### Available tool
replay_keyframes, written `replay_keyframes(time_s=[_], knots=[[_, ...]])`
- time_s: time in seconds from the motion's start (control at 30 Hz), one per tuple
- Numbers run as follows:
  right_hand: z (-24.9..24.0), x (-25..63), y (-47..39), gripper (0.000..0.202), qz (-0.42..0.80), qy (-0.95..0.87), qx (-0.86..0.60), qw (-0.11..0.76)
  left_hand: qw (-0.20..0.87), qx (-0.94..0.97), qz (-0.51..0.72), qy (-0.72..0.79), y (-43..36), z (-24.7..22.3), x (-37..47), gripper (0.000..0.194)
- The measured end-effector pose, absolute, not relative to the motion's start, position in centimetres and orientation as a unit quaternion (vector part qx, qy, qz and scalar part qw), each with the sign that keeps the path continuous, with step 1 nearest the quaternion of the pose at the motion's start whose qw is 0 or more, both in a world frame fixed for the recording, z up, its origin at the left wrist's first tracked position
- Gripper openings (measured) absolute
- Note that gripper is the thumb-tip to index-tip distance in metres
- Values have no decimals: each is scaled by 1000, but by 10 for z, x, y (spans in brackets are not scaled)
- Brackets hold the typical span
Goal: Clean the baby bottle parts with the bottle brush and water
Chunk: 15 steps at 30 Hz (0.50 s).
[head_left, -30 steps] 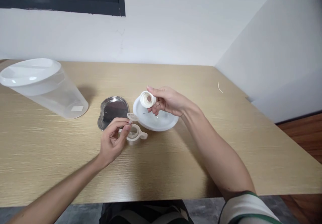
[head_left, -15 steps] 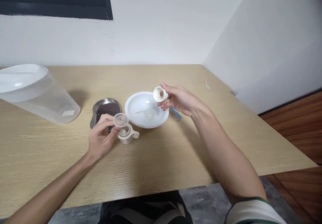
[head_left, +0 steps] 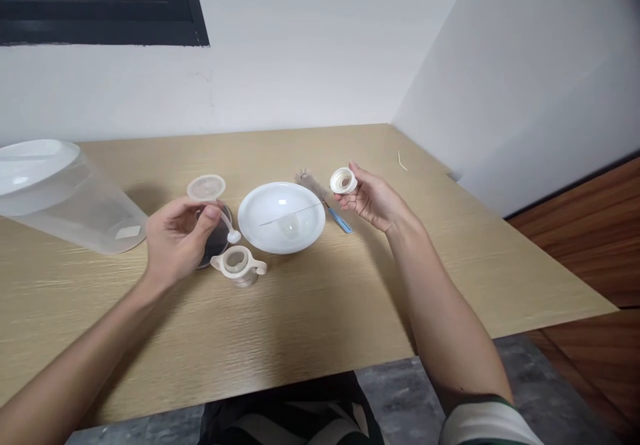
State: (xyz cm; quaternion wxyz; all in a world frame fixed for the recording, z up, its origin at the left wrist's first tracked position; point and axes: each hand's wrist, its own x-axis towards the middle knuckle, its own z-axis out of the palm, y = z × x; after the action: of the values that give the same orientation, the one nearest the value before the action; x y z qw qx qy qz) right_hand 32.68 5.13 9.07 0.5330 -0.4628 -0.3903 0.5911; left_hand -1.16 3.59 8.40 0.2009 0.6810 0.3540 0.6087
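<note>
My left hand [head_left: 175, 235], closed, pinches a translucent disc [head_left: 207, 187] with a thin straw [head_left: 226, 218] hanging below it, ending in a small white ball. A little to the right of those fingers, a two-handled baby cup [head_left: 237, 265] stands upright with its top uncovered. My right hand [head_left: 369, 200] grips a white screw-cap ring [head_left: 343, 180], its hollow side towards me. Between the hands sits a white bowl [head_left: 255, 235]. Inside it is a clear rounded piece [head_left: 293, 226] whose kind I cannot make out, and a thin wire-like stick [head_left: 275, 220] lies across it.
Right behind the bowl lies a bottle brush [head_left: 340, 220] with a blue handle and grey bristles. A metal tray [head_left: 215, 248] is partly behind my left hand. At the left, a translucent lidded pitcher [head_left: 85, 212] appears slanted. A small white bent strip [head_left: 401, 161] lies far right.
My left hand has lifted the disc up and left from the cup, and its straw now shows. My right hand has moved right with the ring, away from the bowl, uncovering the brush.
</note>
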Motion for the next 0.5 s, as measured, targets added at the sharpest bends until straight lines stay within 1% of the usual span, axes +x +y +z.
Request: replay_keyframes(time_s=[0.1,0.27,0.37,0.5], knots=[[84,334,51,40,588,-384,-466,538,213,716,532,399,57,86,-10,18],[75,342,49,40,577,-384,-476,541,237,766,384,458,92,81,-5,34],[71,345,48,42,569,-390,-477,545,261,783,324,462,106,78,2,41],[69,346,47,42,572,-394,-469,545,246,798,262,483,123,74,13,45]])
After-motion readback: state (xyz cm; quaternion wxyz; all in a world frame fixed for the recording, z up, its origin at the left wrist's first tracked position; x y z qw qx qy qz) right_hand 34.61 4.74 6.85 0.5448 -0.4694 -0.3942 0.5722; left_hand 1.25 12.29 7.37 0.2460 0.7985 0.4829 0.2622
